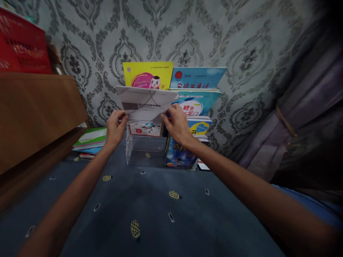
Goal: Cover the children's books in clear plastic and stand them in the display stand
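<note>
A clear plastic tiered book rack (pixel 128 151) stands against the wall. Both my hands pinch a pale grey-white book (pixel 146 103) by its lower left and right edges, at the rack's left column. My left hand (pixel 116 126) has thumb and fingers closed on the left edge. On the opposite edge my right hand (pixel 177 123) grips in the same way, partly covering the books behind it. A yellow book (pixel 148 73) rises behind the grey-white one. Below it, a book with a small drawing (pixel 144 129) shows. Blue picture books (pixel 198 78) fill the right column, a dark blue one (pixel 180 157) lowest.
Dark blue patterned cloth (pixel 152 203) covers the surface. At left, a small pile of books with a green cover (pixel 92 136) lies beside a wooden cabinet (pixel 37 110) bearing a red box (pixel 24 44). A tied curtain (pixel 270 142) hangs on the right.
</note>
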A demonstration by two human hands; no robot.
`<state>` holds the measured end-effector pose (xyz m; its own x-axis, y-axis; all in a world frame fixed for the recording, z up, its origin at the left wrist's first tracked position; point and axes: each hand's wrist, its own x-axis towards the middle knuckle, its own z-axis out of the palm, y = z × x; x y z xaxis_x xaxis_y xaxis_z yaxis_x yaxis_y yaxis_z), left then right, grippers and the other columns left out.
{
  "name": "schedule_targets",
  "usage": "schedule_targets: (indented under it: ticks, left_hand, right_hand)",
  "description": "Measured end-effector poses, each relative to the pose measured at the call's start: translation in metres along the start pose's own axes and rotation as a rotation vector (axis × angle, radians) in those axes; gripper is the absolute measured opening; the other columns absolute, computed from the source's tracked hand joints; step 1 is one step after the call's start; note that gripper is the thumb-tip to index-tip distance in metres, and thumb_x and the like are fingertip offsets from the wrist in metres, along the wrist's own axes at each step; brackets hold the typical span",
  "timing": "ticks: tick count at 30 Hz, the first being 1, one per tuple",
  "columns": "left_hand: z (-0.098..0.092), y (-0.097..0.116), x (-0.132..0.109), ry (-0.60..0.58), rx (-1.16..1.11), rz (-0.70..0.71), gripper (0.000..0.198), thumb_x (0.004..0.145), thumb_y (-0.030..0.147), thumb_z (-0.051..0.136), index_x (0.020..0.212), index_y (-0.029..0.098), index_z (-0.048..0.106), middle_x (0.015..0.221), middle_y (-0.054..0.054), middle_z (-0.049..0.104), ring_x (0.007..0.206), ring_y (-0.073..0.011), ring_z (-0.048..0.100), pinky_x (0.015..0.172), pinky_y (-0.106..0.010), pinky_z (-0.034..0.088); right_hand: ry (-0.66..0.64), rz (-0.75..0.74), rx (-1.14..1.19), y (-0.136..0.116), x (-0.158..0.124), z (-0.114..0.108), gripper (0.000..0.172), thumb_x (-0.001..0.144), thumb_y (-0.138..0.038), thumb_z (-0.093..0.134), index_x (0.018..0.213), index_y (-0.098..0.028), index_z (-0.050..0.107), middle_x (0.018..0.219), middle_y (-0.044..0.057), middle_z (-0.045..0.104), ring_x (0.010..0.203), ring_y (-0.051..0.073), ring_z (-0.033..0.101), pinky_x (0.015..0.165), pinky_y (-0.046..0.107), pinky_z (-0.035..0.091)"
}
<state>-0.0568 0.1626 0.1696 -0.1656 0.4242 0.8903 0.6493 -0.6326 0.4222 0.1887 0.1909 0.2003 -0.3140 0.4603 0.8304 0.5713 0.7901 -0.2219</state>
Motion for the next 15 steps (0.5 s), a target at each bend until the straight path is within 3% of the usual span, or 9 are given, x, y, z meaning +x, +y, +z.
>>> schedule_targets:
  ticks: [7,15]
  left_hand:
    - [0.011,-0.016,0.005,-0.053,0.011,-0.036,0.01,0.089,0.027,0.059,0.088,0.019,0.064,0.084,-0.001,0.057,0.074,-0.0148,0.055,0.065,-0.025,0.041]
    - [0.014,-0.017,0.003,-0.074,0.12,-0.008,0.013,0.088,0.024,0.057,0.076,0.02,0.059,0.073,0.001,0.052,0.07,-0.0155,0.051,0.065,-0.027,0.036]
  right_hand:
    - [-0.021,0.026,-0.1,0.011,0.008,-0.007,0.01,0.088,-0.019,0.051,0.08,-0.02,0.058,0.083,0.006,0.06,0.079,0.023,0.055,0.071,0.034,0.043]
    - [-0.095,0.127,-0.141,0.007,0.011,-0.005,0.017,0.085,-0.013,0.052,0.08,-0.017,0.068,0.072,0.005,0.066,0.071,0.021,0.06,0.064,0.031,0.039]
